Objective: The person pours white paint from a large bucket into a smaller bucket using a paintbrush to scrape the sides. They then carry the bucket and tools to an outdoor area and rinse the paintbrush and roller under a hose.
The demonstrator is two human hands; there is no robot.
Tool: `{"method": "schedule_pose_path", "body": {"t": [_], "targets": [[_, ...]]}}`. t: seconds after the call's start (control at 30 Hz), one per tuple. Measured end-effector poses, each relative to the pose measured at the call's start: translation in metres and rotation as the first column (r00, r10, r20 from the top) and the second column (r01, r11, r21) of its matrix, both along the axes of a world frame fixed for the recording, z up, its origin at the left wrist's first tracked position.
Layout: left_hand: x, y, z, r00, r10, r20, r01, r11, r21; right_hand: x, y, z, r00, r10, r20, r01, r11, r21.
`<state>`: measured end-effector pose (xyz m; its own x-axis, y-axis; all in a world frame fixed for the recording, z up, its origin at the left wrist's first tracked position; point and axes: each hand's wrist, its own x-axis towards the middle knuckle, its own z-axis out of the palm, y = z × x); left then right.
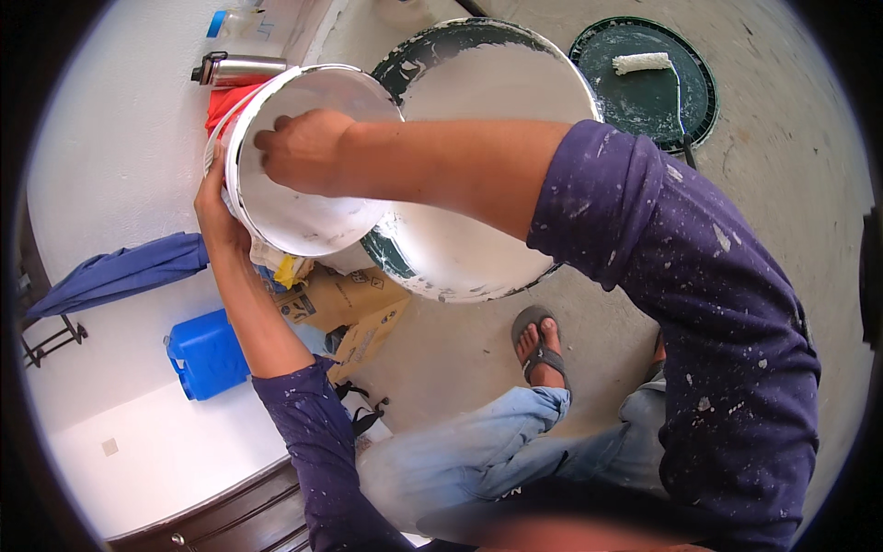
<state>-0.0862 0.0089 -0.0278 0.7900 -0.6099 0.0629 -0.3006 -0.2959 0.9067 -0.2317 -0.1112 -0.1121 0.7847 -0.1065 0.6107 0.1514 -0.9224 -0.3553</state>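
Bucket (326, 221) tilts over a tub (501, 87), left hand (219, 213) clasping the bucket's side, right hand (308, 152) curled inside, its hold impossible to tell

Odds and ends around the edges of a grey concrete floor (773, 276).
Upper right: paint roller, white nap (642, 63) resting on a dark green round lid (635, 106), its wire frame bending along the lid to a dark handle. Upper left: clear container with blue cap (241, 25); just beside it, steel flask, black top (253, 70); something red (223, 101) near the flask, mostly hidden. Left: blue gathered fabric (129, 271) near a thin black metal frame (53, 341); blue jerrycan (208, 354); opened cardboard box (368, 317), yellow wrapper (289, 270) near it. Lower left: dark brown panelled wood with a round knob (244, 517).
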Motion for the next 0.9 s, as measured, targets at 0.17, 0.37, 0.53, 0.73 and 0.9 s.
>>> {"method": "schedule_pose_path", "body": {"t": [0.17,0.37,0.53,0.73,0.9], "targets": [[0.002,0.000,0.001,0.999,-0.033,0.007,0.032,0.999,0.002,-0.018,-0.007,-0.002,0.958,0.002,-0.286,-0.038,0.992,-0.118],[0.009,-0.004,-0.001,1.000,0.002,0.007,-0.002,1.000,0.026,-0.008,-0.007,0.009,0.998,-0.058,-0.011,0.057,0.997,-0.047],[0.003,-0.007,0.002,0.996,0.054,0.074,-0.057,0.998,0.038,-0.017,-0.014,0.001,0.999,0.031,-0.042,-0.037,0.987,-0.154],[-0.011,-0.013,0.003,0.986,0.071,0.150,-0.083,0.994,0.072,-0.016,-0.018,0.007,0.987,-0.080,-0.139,0.081,0.997,0.006],[-0.024,-0.020,0.009,0.981,0.100,0.166,-0.120,0.986,0.118,-0.014,-0.017,0.008,0.987,-0.091,-0.134,0.086,0.995,-0.043]]}}
